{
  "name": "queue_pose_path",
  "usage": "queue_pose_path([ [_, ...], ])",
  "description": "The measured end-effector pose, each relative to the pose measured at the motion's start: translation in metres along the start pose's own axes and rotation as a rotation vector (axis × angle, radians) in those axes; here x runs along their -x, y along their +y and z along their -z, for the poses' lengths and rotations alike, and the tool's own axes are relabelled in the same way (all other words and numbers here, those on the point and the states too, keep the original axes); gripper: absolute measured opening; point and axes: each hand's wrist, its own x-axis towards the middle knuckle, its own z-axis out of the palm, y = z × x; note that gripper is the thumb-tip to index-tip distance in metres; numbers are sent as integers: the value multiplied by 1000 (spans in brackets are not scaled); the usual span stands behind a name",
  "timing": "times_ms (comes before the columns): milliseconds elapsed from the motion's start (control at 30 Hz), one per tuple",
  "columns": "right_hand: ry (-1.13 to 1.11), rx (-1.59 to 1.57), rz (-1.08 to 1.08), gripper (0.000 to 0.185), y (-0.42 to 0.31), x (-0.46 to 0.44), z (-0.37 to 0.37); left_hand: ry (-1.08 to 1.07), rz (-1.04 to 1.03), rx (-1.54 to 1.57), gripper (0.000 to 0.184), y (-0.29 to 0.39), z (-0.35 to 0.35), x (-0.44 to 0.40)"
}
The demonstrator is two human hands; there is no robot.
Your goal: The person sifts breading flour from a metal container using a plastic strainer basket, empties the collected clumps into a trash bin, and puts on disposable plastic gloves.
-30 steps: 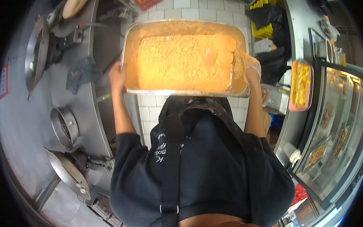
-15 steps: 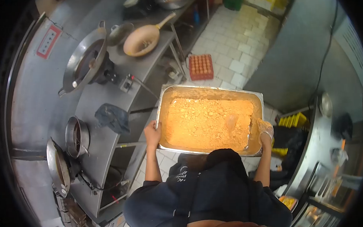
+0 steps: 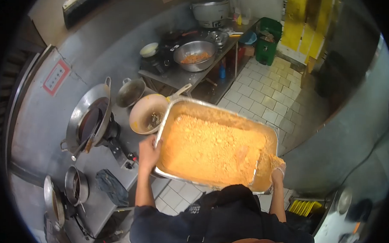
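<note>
Your left grip (image 3: 149,153) holds the metal tray (image 3: 220,113) by its left end, in front of you, fingers mostly hidden; your right grip (image 3: 277,175), in a crumb-coated clear covering (image 3: 282,166), holds the other. Your dark clothing (image 3: 232,214) hides part of the near rim; the tray overlaps a pale pan (image 3: 142,114). A lump (image 3: 242,154) in the orange crumbs (image 3: 199,145) is unclear.

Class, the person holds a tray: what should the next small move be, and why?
Probably ease the metal tray slightly rightward, away from the pale pan: the tray's corner overlaps it in view, though the gap is unclear. Left hand and right hand grip opposite ends, and the orange powder inside looks loose.
</note>
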Motion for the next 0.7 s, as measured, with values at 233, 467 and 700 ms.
queue_pose_path([
  [233, -34, -20, -364, 32, -26, 8, 17, 164, 112, -6, 31, -33, -36, 60],
  [467, -126, 361, -244, 36, -24, 8, -12, 142, 191, 38, 29, -127, -130, 73],
  [700, -49, 239, -160, 22, 50, -143, -49, 1, 400, 110, 27, -108, -304, -8],
])
